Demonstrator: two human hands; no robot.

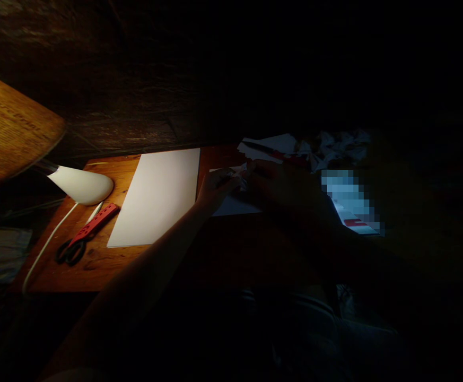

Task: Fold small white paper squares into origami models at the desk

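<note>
Grained wood table (102,265); left hand (216,188), right hand (270,180) pinching crumpled white paper (243,183)

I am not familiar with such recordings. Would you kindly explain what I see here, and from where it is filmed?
There is no machine: a person works with bare hands, filmed by a camera worn on the head. The left hand seems to hold a small white piece; the right hand is beside it, its grip too dark to judge. On the wooden table, from left, are a lamp, black-handled scissors, white paper and, farther right, a bright, pixelated rectangle.
</note>
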